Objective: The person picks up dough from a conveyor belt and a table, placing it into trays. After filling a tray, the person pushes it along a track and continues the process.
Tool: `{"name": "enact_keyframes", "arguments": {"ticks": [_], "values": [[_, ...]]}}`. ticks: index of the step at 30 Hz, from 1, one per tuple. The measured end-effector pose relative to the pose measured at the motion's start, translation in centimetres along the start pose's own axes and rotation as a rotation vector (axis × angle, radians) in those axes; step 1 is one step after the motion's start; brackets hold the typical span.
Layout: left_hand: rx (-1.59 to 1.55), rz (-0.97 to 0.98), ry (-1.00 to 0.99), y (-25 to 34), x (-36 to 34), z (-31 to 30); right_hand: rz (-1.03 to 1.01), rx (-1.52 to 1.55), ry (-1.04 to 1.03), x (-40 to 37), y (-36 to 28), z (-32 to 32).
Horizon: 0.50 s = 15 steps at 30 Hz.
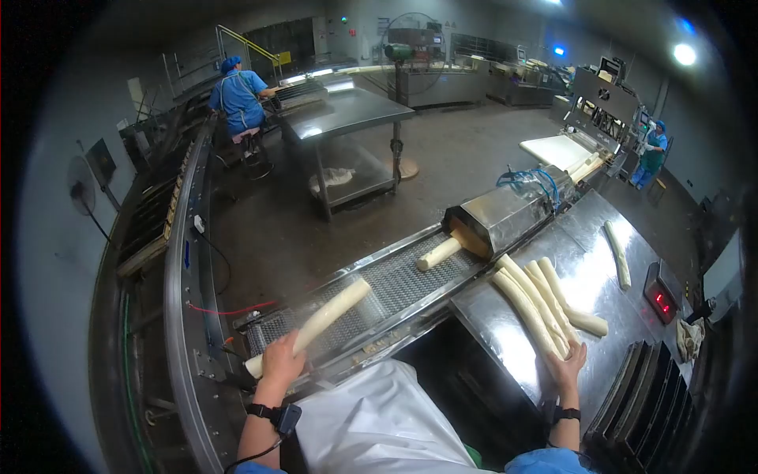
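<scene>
1. The person's left hand (280,359) is clenched around the near end of a long dough roll (328,316), fingers wrapped over the top, with a stub of dough poking out below the fist.
2. That roll is pale cream, smooth and pretty much straight, about the same thickness all the way along. It lies diagonally on the mesh conveyor belt (395,276), far end pointing up the belt.
3. The right hand (568,365) is out flat with the fingers spread, resting on the near ends of a bunch of dough rolls (533,304). It isn't closed around any of them.
4. The bunch sits side by side on the steel table (600,237) right of the belt, same cream colour, a bit curved, fanning out away from the hand. A short roll (588,322) lies just beside them.
5. One more single roll (618,254) lies on its own further back on the table, well apart from the bunch.
6. Further up the belt, another piece of dough (438,254) sticks out of a metal chute (505,217).
7. A red display (662,299) glows at the table's right edge.
8. Two co-workers in blue are in the background: one (237,95) at the far left, one (654,150) at the far right.
</scene>
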State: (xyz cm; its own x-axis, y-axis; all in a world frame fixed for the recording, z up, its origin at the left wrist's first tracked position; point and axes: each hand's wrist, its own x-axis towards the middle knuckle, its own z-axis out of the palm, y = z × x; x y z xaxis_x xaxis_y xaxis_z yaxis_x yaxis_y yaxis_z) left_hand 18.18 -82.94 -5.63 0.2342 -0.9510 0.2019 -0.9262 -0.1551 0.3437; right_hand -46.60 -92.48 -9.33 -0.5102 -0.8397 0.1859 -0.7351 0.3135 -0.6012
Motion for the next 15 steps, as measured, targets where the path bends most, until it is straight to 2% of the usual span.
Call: {"name": "enact_keyframes", "arguments": {"ticks": [4, 6, 7, 9, 11, 13, 15], "values": [[-0.017, 0.041, 0.011, -0.3, -2.2, -1.7, -0.052, 0.059, -0.103, 0.4, -1.8, -0.5], [-0.011, -0.006, -0.061, -0.1, -4.0, -3.9, -0.173, -0.135, -0.098, 0.8, -2.5, -0.3], [-0.008, -0.032, -0.054, -0.7, -4.9, -4.1, -0.195, -0.132, -0.114, 0.8, -3.8, -0.7], [0.107, -0.047, 0.042, -2.3, -6.8, -4.4, -0.213, -0.595, -0.18, 0.7, -6.3, -1.4], [0.096, -0.115, 0.077, -3.4, -8.2, -4.5, -0.258, -0.601, -0.179, 1.8, -6.3, -0.7], [0.081, -0.174, 0.108, -4.1, -9.6, -4.9, -0.217, -0.501, -0.346, 2.5, -7.5, -1.6], [-0.082, -0.261, 0.146, -4.1, -10.3, -5.2, -0.287, -0.518, -0.326, 3.1, -6.1, -0.7]]}}
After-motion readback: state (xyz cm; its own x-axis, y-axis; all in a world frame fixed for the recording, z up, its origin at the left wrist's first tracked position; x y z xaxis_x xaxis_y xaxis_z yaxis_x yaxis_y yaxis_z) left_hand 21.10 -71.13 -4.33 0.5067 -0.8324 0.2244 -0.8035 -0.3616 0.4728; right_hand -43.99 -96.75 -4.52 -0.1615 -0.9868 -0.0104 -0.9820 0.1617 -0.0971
